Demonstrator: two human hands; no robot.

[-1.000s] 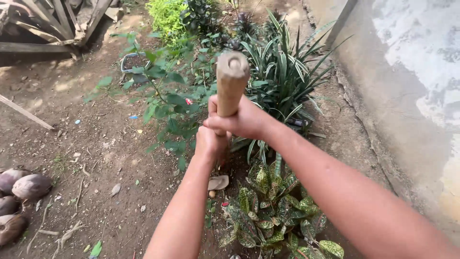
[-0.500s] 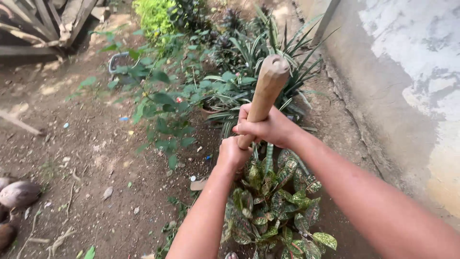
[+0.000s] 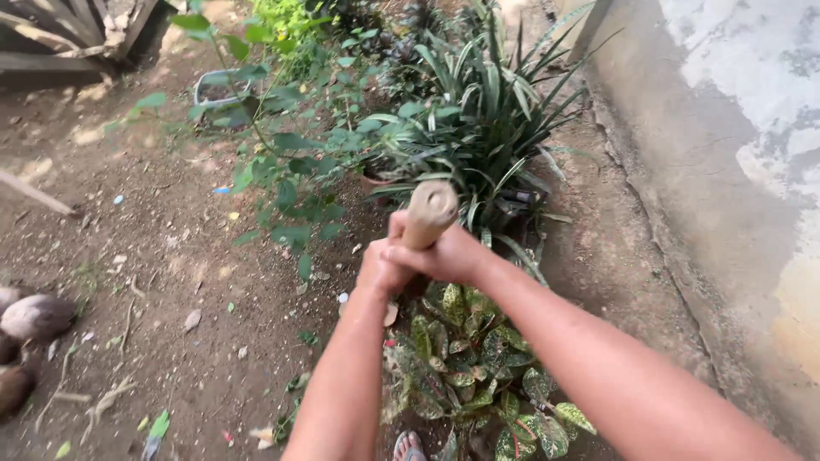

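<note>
Both of my hands grip a thick wooden handle (image 3: 429, 212) whose round end points up toward the camera. My right hand (image 3: 442, 253) wraps it higher up; my left hand (image 3: 378, 271) holds it just below. The lower part of the handle and whatever is on its end are hidden behind my hands and arms. Under my hands grows a plant with yellow-speckled green leaves (image 3: 465, 363). Beyond it stands a clump of long striped blades (image 3: 483, 128).
A rough concrete wall (image 3: 735, 171) runs along the right. Bare soil with pebbles and litter lies to the left, with several coconut husks (image 3: 30, 320) at the left edge. A leafy shrub (image 3: 290, 183) and wooden planks (image 3: 60, 43) stand further back. A sandalled foot (image 3: 408, 446) shows at the bottom.
The handle has dropped and tipped so its end now faces the camera. My hands have moved down and slightly left, closer to the speckled plant.
</note>
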